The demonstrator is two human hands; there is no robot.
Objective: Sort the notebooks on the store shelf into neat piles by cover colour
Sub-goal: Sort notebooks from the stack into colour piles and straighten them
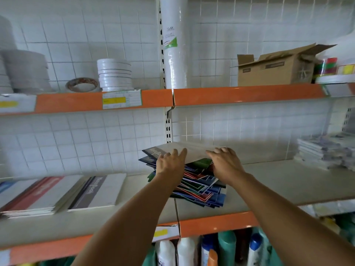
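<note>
A messy pile of notebooks (199, 187) with blue, green and red covers lies in the middle of the shelf (269, 183). Its top notebook (194, 151), dark blue at the left end and pale elsewhere, is tilted up off the pile. My left hand (171, 164) lies with straight fingers on that top notebook's front edge. To the right, my right hand (223, 162) curls its fingers over the same edge and grips it. The pile's middle is hidden behind both hands.
Flat stacks of larger pads (57, 194) lie on the shelf's left part. A stack of wrapped booklets (324, 152) sits at far right. Above are tape rolls (114, 74), a white roll (174, 43) and a cardboard box (274, 68). Bottles (226, 248) stand below.
</note>
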